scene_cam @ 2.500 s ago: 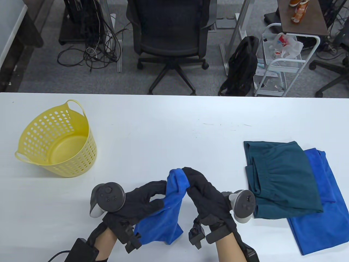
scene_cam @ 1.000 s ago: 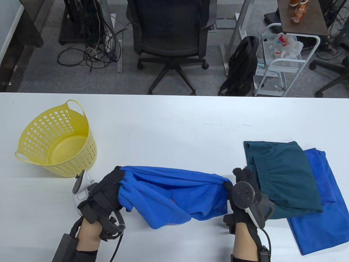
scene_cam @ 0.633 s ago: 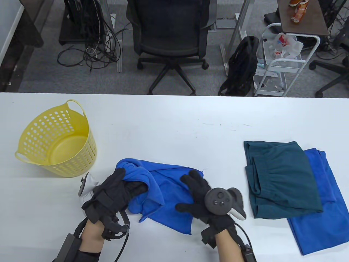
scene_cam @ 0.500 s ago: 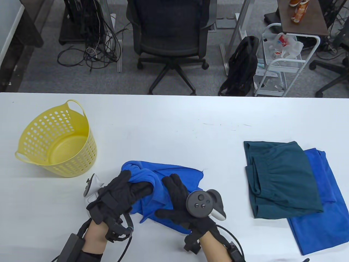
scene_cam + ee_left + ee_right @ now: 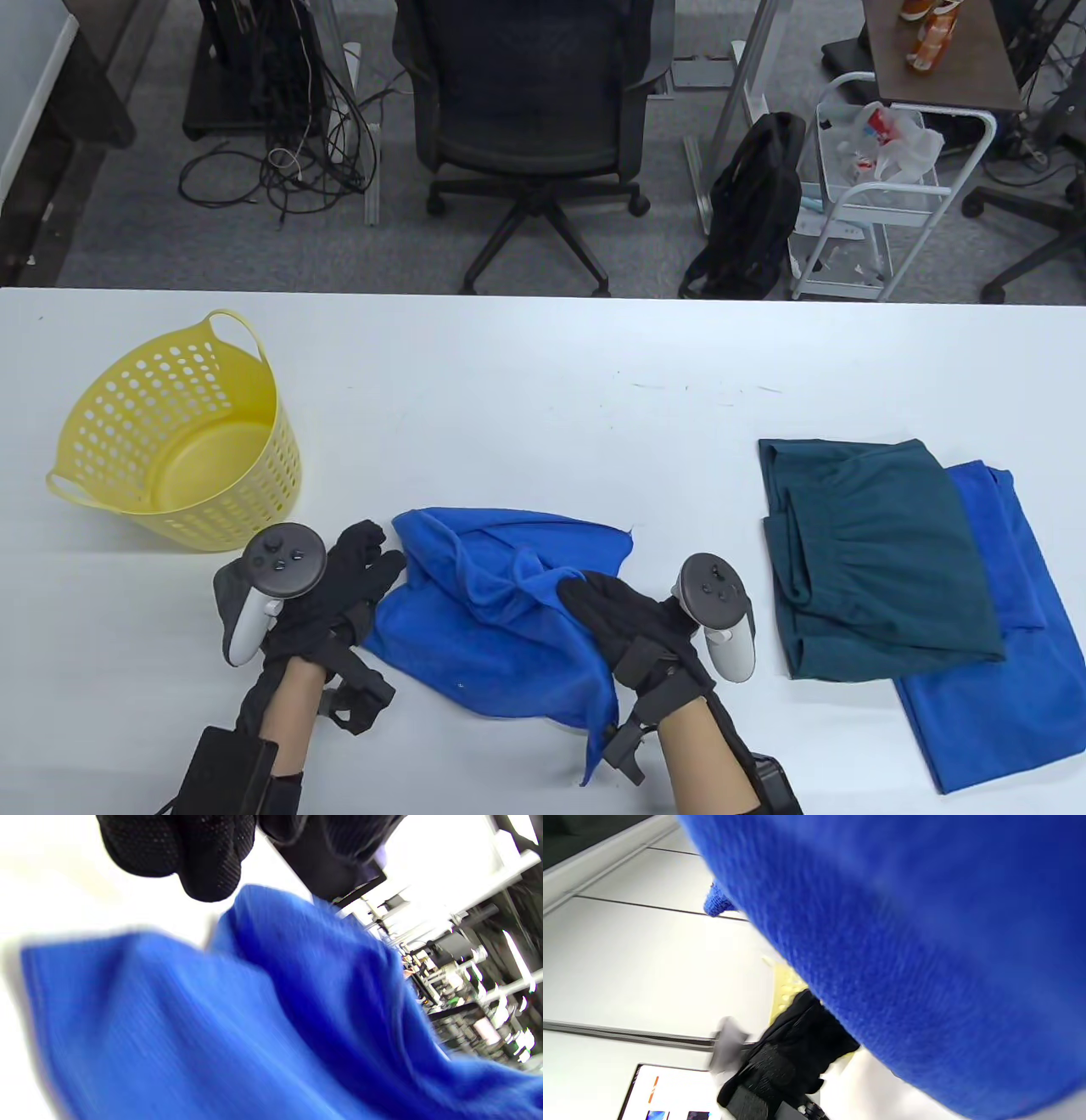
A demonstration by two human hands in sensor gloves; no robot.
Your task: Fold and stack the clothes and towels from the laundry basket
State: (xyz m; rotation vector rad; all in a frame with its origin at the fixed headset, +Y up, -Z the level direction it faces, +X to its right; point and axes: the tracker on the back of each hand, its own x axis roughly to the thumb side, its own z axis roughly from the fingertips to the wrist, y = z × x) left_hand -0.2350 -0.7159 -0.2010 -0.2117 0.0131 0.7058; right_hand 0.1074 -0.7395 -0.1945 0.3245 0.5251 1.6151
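Blue towel (image 5: pixel 501 615) dropped from taut stretch to rumpled heap, right hand (image 5: pixel 632 624) pinching a ridge, left hand (image 5: pixel 327 586) released, fingers (image 5: pixel 373 552) straight beside its edge — fold unstarted.

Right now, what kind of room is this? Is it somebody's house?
Probably not a house. It looks like an office or lab: an office chair stands behind the white table, cables tangle on the grey carpet, and a metal cart stands nearby.
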